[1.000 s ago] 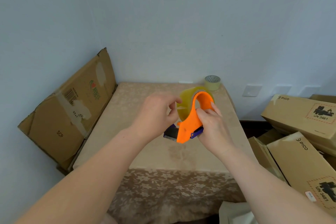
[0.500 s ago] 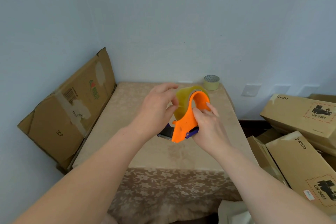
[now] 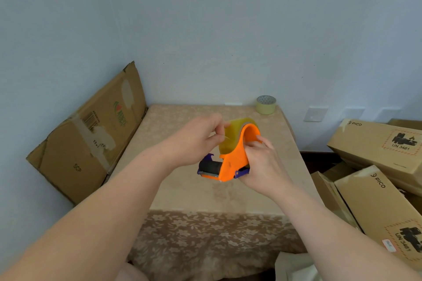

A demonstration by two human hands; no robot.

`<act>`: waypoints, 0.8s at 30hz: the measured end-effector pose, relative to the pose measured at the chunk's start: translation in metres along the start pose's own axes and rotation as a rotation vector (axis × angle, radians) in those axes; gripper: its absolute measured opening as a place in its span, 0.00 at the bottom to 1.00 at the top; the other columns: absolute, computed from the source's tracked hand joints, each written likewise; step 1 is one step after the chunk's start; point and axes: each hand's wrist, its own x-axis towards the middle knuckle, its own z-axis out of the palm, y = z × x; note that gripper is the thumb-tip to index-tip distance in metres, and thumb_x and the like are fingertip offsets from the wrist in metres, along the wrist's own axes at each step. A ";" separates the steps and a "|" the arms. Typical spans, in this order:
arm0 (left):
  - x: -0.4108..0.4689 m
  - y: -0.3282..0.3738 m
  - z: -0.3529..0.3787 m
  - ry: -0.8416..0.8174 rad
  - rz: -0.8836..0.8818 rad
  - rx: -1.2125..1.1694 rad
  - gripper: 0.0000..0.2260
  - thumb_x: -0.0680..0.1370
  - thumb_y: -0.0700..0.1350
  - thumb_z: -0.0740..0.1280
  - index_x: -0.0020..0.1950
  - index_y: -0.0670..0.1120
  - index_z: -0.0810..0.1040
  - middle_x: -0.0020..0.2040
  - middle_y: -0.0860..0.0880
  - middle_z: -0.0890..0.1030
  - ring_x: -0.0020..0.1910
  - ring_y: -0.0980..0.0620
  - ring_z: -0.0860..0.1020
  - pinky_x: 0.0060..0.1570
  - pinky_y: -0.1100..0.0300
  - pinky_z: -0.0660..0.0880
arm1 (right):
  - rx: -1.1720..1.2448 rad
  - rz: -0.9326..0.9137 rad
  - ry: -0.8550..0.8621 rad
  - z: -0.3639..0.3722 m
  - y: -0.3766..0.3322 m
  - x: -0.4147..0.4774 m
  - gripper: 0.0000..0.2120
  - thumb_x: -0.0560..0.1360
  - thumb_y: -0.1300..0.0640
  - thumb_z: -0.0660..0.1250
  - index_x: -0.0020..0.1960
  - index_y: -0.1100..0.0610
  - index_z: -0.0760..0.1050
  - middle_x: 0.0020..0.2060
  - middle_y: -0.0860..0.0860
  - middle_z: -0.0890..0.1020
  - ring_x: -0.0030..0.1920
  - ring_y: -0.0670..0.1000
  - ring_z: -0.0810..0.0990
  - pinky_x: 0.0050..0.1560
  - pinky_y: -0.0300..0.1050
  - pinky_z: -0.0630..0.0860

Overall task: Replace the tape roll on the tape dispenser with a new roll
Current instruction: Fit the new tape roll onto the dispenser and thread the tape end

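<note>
Lowered, dispenser [image 3: 230, 162] in right hand [image 3: 262, 166]; left hand [image 3: 196, 141] pinching tape [image 3: 230, 137].

The tape dispenser [image 3: 230, 162] tilts flatter in the right hand [image 3: 260, 166], its black roller [image 3: 211, 166] now showing below the grip, as left-hand fingers [image 3: 217, 125] apparently pinch at the yellow tape roll [image 3: 230, 137].

Soft, even daylight fills the room, a little dim and bluish on the wall [image 3: 205, 18]. Shadows are faint. No glare. Wide-angle bending curves the near forearms and the boxes [image 3: 376, 201] at right. Focus is slightly soft throughout.
</note>
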 end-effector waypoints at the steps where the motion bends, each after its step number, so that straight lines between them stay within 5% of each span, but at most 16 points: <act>1: -0.002 0.000 0.002 0.032 -0.003 -0.012 0.09 0.78 0.40 0.60 0.38 0.48 0.67 0.60 0.46 0.79 0.66 0.57 0.72 0.54 0.64 0.73 | 0.030 0.016 0.002 0.001 0.001 0.000 0.13 0.62 0.51 0.70 0.47 0.50 0.81 0.43 0.45 0.84 0.54 0.47 0.78 0.71 0.43 0.58; 7: -0.018 0.005 0.019 0.277 0.005 0.069 0.04 0.77 0.41 0.62 0.42 0.46 0.71 0.42 0.46 0.80 0.43 0.47 0.78 0.37 0.60 0.68 | 0.085 0.169 0.075 0.001 0.004 0.006 0.12 0.60 0.47 0.73 0.39 0.52 0.79 0.38 0.51 0.83 0.49 0.54 0.79 0.61 0.41 0.63; 12: -0.029 0.007 0.026 0.342 0.024 0.021 0.04 0.75 0.47 0.58 0.41 0.50 0.67 0.46 0.44 0.83 0.50 0.44 0.81 0.46 0.46 0.75 | 0.110 0.211 0.108 0.000 0.003 0.004 0.13 0.59 0.49 0.77 0.40 0.52 0.80 0.37 0.52 0.82 0.47 0.55 0.80 0.59 0.45 0.68; 18: -0.031 0.001 0.028 0.423 0.083 0.085 0.10 0.76 0.47 0.58 0.45 0.41 0.74 0.49 0.48 0.84 0.48 0.45 0.81 0.45 0.48 0.77 | 0.143 0.236 0.155 0.003 0.002 0.006 0.15 0.61 0.49 0.76 0.45 0.53 0.82 0.40 0.51 0.83 0.50 0.53 0.78 0.62 0.41 0.65; 24: -0.036 -0.006 0.029 0.516 0.203 0.174 0.07 0.75 0.46 0.58 0.43 0.45 0.73 0.44 0.49 0.81 0.45 0.48 0.77 0.39 0.48 0.76 | 0.255 0.203 0.196 0.001 -0.001 0.006 0.15 0.61 0.51 0.76 0.47 0.54 0.83 0.39 0.52 0.83 0.49 0.55 0.78 0.62 0.56 0.71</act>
